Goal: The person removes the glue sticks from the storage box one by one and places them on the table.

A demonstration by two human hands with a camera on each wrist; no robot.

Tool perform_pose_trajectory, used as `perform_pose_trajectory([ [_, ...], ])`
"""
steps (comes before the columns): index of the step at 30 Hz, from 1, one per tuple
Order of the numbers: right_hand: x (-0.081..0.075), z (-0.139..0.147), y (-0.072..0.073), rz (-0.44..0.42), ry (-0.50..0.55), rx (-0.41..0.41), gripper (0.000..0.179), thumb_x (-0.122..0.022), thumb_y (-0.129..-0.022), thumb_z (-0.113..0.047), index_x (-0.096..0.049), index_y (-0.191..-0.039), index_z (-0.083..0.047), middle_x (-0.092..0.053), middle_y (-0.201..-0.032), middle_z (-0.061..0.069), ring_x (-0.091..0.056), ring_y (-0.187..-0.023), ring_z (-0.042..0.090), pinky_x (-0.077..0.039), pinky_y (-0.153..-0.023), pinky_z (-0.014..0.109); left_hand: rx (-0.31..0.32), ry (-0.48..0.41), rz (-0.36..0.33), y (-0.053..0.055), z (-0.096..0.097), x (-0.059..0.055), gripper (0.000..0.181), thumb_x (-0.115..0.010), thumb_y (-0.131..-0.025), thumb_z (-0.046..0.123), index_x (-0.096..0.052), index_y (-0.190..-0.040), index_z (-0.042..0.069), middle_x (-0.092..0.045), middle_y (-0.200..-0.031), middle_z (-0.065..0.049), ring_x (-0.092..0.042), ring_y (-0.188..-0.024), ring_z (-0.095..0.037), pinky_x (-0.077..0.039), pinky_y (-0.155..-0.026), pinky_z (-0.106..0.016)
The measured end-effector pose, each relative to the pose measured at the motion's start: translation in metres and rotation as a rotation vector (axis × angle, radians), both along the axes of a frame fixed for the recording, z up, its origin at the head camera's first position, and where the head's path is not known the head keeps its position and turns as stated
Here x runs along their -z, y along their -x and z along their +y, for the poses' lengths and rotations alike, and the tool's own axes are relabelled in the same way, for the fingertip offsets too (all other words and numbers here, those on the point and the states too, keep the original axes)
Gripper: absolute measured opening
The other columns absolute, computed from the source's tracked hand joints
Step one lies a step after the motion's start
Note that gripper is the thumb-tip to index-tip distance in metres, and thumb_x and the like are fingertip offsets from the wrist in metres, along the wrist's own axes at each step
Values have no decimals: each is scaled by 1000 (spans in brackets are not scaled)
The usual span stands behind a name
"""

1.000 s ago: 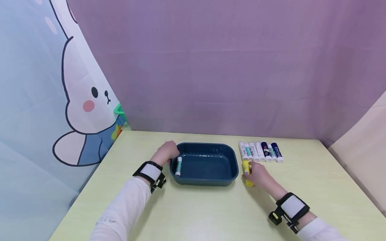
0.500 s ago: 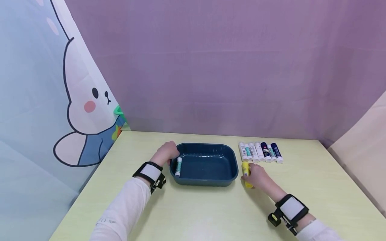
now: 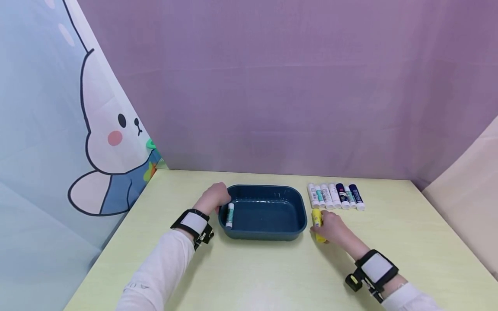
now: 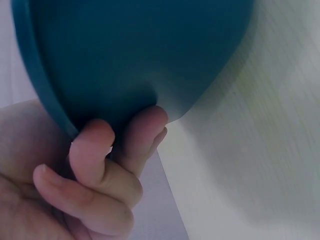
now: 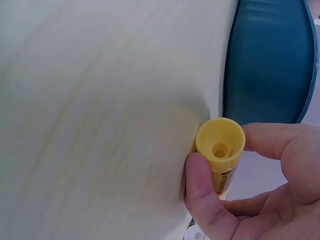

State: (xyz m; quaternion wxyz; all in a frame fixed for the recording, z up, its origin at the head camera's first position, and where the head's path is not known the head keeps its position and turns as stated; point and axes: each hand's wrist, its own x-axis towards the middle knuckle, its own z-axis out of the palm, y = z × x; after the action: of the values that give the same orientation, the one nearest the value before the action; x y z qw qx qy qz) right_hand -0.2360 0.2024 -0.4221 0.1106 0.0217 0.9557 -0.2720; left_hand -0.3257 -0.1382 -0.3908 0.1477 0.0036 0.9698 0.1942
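Observation:
A dark blue tray sits on the table, its left rim pinched by my left hand. In the left wrist view, curled fingers press against the tray's outer wall. One white glue stick with a green label lies inside the tray at its left end. My right hand holds a yellow glue stick between thumb and fingers, just right of the tray. The right wrist view shows the round, hollow end of the yellow glue stick facing the camera.
Behind the right hand lies a row of several glue sticks, such as a white one and dark blue ones, side by side. The pale table meets a purple cloth at its back edge.
Over the last second the yellow glue stick and my right hand have shifted very slightly toward me, a little away from the row. My left hand stays on the tray rim.

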Motion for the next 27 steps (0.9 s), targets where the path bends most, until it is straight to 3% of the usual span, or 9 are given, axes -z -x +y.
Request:
perform_pose_trajectory([
  [10,-2,0,-1,-12,0,-1,41,-68,-85,-18,-48,-109,9,-55,-87,16,-58,-64,18,-53,-50,25,-5,-4,-5,1,1,1,18,-49,-90,8,-62,-96,-4,-64,-76,-13,-62,-45,-19,-49,-41,-25],
  [14,-10,4,0,24,-53,-38,60,-67,-86,-24,-42,-124,15,-57,-95,24,-58,-68,21,-53,-56,31,-9,-11,-4,0,1,0,19,-49,-90,8,-62,-96,-3,-64,-78,-14,-62,-45,-19,-49,-42,-26],
  [18,-27,6,0,69,-124,-78,77,-63,-89,-33,-30,-133,20,-49,-119,38,-58,-95,37,-52,-80,47,1,-6,0,0,1,-1,20,-49,-90,8,-63,-98,-4,-64,-75,-14,-61,-43,-18,-49,-41,-26],
  [21,-42,4,2,112,-132,-97,81,-60,-90,-39,-27,-136,19,-39,-131,41,-46,-118,49,-43,-94,58,9,-2,4,-1,1,-3,21,-49,-90,8,-63,-99,-5,-64,-71,-13,-61,-43,-18,-49,-41,-26],
  [27,-72,-10,7,218,-100,-93,88,-57,-90,-48,-17,-146,7,-22,-146,36,-25,-131,54,-30,-100,67,15,-7,1,-1,1,-4,21,-48,-91,7,-63,-99,-5,-63,-67,-12,-61,-43,-18,-49,-42,-26],
])
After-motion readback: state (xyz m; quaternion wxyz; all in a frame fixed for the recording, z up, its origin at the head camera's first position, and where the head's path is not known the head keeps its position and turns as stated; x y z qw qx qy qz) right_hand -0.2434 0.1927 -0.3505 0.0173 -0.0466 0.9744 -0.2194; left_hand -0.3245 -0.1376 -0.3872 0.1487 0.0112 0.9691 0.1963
